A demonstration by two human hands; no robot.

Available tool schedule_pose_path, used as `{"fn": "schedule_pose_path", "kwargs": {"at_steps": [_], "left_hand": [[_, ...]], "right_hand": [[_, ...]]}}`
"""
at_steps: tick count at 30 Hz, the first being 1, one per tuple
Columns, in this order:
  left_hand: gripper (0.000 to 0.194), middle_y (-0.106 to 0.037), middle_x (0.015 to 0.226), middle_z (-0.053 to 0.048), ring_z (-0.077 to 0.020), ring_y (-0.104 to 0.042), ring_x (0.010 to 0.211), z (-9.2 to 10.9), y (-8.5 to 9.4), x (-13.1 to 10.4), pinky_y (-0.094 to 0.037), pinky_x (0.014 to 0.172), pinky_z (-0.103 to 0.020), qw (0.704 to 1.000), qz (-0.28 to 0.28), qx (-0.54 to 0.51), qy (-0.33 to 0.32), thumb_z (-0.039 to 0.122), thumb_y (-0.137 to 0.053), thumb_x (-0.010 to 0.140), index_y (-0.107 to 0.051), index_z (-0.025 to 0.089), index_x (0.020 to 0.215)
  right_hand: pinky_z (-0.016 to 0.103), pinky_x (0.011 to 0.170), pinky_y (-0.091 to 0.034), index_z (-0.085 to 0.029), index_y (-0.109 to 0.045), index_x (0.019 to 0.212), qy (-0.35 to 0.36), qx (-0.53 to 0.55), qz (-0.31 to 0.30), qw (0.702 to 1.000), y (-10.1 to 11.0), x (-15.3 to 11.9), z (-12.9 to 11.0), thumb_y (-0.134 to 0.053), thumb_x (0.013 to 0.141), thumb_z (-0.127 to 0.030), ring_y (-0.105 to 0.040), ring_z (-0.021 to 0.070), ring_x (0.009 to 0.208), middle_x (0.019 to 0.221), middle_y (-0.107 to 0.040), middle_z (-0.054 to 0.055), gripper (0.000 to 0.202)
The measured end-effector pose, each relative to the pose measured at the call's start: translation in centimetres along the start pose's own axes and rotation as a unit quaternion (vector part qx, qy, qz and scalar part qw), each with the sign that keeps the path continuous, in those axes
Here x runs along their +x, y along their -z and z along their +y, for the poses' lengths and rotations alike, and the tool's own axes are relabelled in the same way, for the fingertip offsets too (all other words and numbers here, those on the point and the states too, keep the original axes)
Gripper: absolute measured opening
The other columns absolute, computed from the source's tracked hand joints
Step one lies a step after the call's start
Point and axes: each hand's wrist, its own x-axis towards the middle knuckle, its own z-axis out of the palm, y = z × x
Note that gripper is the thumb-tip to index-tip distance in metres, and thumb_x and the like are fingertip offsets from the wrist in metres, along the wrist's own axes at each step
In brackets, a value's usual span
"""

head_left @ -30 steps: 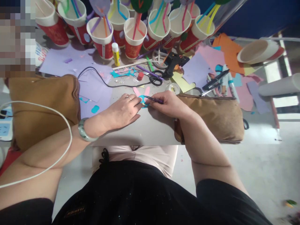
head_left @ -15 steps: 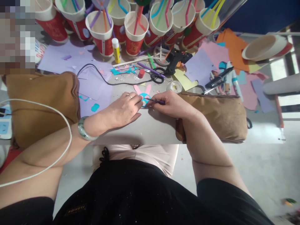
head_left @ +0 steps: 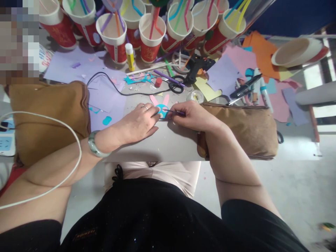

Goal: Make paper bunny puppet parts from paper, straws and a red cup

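Observation:
A small blue paper shape with two pink ears point(head_left: 163, 108) lies on the grey table between my hands. The fingertips of my left hand point(head_left: 143, 122) press on its left edge, and a ring and a green bangle point(head_left: 96, 144) show on that arm. My right hand point(head_left: 189, 114) is closed round a thin dark purple pen-like tool point(head_left: 179, 112), whose tip reaches over the blue paper. A cut blue paper piece point(head_left: 107, 120) rests on purple paper point(head_left: 110, 101) to the left.
Red and white cups point(head_left: 149, 49) with coloured straws stand at the back. Brown bags point(head_left: 49, 119) point(head_left: 241, 131) flank my hands. Black scissors point(head_left: 176, 86), a glue stick point(head_left: 130, 57), a black cable point(head_left: 118, 90), a red cap point(head_left: 158, 82) and a clear tape roll point(head_left: 196, 96) lie beyond them.
The tool in my right hand has shifted very slightly, its tip now a little higher and farther left over the blue paper. My left hand stays in place.

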Motion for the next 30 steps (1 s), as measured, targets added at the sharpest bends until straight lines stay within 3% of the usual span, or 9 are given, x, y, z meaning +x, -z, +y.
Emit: {"fn": "schedule_pose_path", "kwargs": {"at_steps": [8, 15, 26, 30], "left_hand": [[0.032, -0.072, 0.132, -0.02, -0.0353, -0.065, 0.124, -0.7, -0.1, -0.1, -0.051, 0.103, -0.048, 0.998, 0.015, -0.06, 0.004, 0.028, -0.062, 0.1, -0.073, 0.007, 0.122], [0.025, -0.074, 0.131, -0.016, -0.0312, -0.067, 0.123, -2.2, 0.0, -0.1, -0.051, 0.109, -0.047, 0.993, 0.009, -0.12, -0.007, 0.025, -0.062, 0.099, -0.075, 0.012, 0.117], [0.03, -0.072, 0.131, -0.018, -0.0344, -0.067, 0.119, -1.8, 0.5, -0.2, -0.049, 0.101, -0.048, 0.999, -0.009, -0.034, -0.024, 0.028, -0.059, 0.102, -0.074, 0.011, 0.123], [0.031, -0.071, 0.13, -0.019, -0.0335, -0.066, 0.116, -1.6, 0.6, -0.2, -0.048, 0.098, -0.047, 1.0, -0.008, -0.009, -0.026, 0.03, -0.059, 0.103, -0.073, 0.012, 0.124]], "right_hand": [[0.028, 0.075, -0.047, -0.017, -0.085, 0.102, 0.048, -0.012, 0.002, 0.999, 0.1, -0.2, 0.4, -0.058, 0.082, -0.02, -0.066, 0.0168, 0.077, 0.087, -0.081, 0.005, 0.034], [0.029, 0.072, -0.044, -0.017, -0.084, 0.106, 0.093, -0.094, 0.018, 0.991, 0.9, -0.6, 1.0, -0.056, 0.084, -0.02, -0.062, 0.0163, 0.071, 0.08, -0.078, 0.005, 0.036], [0.032, 0.076, -0.044, -0.022, -0.084, 0.12, 0.096, -0.14, 0.008, 0.985, 1.1, -0.6, 1.2, -0.058, 0.084, -0.018, -0.072, 0.0211, 0.083, 0.102, -0.085, 0.007, 0.045], [0.032, 0.075, -0.038, -0.027, -0.083, 0.125, 0.073, -0.197, -0.014, 0.978, 1.4, -0.8, 1.1, -0.059, 0.085, -0.018, -0.066, 0.0192, 0.076, 0.091, -0.084, 0.004, 0.048]]}}
